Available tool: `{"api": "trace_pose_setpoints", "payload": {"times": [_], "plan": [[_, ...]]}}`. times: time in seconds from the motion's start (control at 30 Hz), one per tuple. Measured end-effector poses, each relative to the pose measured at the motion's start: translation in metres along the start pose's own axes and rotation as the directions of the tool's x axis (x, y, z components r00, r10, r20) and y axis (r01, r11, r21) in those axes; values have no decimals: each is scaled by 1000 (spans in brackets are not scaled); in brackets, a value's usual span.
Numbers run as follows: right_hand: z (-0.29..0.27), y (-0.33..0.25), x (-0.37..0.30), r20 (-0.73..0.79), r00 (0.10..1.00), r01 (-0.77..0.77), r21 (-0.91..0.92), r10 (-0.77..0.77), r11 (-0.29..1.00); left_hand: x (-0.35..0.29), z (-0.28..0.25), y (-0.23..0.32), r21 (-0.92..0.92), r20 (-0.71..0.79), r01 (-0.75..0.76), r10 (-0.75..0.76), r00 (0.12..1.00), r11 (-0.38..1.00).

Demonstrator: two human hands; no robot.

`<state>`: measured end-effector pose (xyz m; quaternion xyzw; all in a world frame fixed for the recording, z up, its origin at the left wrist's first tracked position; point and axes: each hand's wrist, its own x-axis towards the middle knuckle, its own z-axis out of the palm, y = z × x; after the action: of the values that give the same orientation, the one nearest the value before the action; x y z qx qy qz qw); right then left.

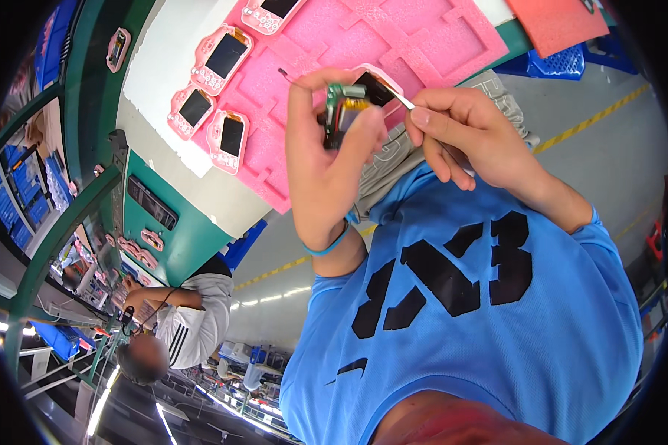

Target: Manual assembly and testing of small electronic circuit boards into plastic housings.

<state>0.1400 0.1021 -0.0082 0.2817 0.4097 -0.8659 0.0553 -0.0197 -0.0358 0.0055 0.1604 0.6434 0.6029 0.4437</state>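
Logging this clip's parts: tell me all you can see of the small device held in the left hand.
The device is a small pink-cased unit, opened, showing a green circuit board, an orange-yellow part and a dark screen. The left hand grips it from the sides, held up above the pink foam tray. A thin dark wire sticks out past the fingers. The right hand holds a slim metal tool against its edge.

A green-edged table [177, 248] carries a white sheet [167, 70], and on that lies a pink foam tray [393, 37] with cut-out pockets. Four pink devices with dark screens [223, 55] rest at the tray's nine o'clock edge; another [273, 11] sits at twelve.
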Motion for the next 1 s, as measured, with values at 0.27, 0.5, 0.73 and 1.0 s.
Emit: {"api": "trace_pose_setpoints", "payload": {"times": [0.27,0.5,0.73,1.0], "plan": [[-6,10,-3,-18,916,326,-554,-402,767,-8,-9,-10,9,84,81,-81,993,997],[-9,9,1,-22,851,358,-707,-525,610,-6,-6,-12,5,91,62,-62,994,998],[-11,15,5,9,801,405,-745,-599,531,-6,-1,-8,32,49,99,-101,994,995],[-14,10,-2,-38,871,335,-683,-490,649,-5,11,-8,51,7,133,-133,991,990]]}}
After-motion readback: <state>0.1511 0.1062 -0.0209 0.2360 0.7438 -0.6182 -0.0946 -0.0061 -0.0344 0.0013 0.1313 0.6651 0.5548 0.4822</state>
